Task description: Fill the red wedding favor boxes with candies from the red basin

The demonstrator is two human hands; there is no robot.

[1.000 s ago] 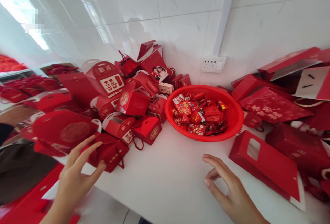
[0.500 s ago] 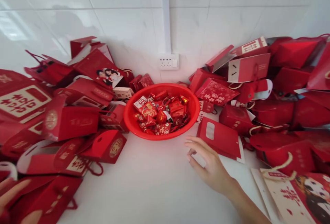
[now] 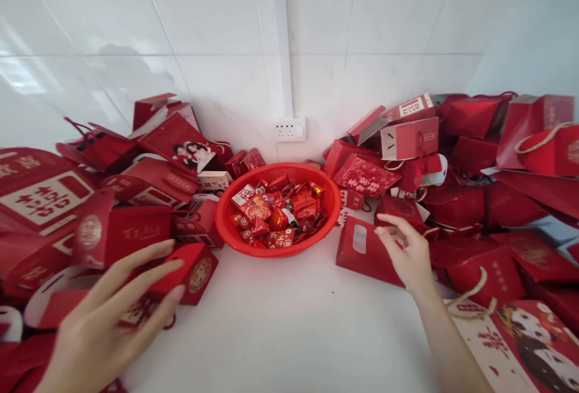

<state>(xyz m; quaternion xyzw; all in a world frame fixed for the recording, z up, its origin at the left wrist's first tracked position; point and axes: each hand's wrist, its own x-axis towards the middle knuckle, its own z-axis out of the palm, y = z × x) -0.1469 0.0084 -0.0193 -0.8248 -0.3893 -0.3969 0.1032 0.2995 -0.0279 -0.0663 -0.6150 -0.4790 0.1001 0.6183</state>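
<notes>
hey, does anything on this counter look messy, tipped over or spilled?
Nothing has spilled: the wrapped sweets sit inside the red basin. The red gift boxes and bags lie in loose heaps on both sides, many tipped or flattened. The flat windowed box under the right hand lies askew. The left hand hovers open.

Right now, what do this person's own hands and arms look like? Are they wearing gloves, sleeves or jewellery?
Both are bare. The left hand has no glove, and no ring shows on its fingers. The right hand is also ungloved, and its forearm is uncovered down to the picture's edge, with no sleeve, watch or bracelet in sight. The nails look short and unpainted.
</notes>
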